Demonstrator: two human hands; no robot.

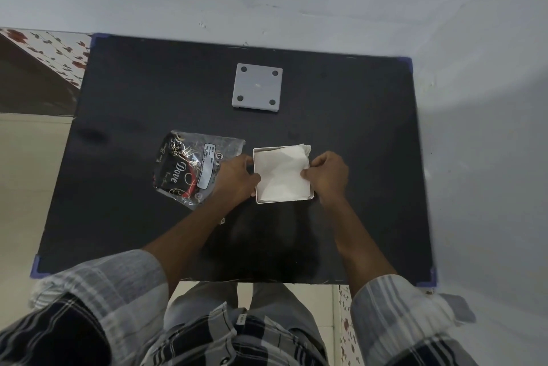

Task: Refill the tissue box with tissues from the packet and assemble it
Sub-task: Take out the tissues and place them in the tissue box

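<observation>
Your left hand (237,179) holds the white tissue box (257,187) on the tabletop (355,128); your right hand (327,177) pinches the tissues (281,176) inside.

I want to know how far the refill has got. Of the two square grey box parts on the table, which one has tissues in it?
The near part, between both hands, is filled with white tissues. The far part lies alone, showing a flat face with four dark round pads.
</observation>
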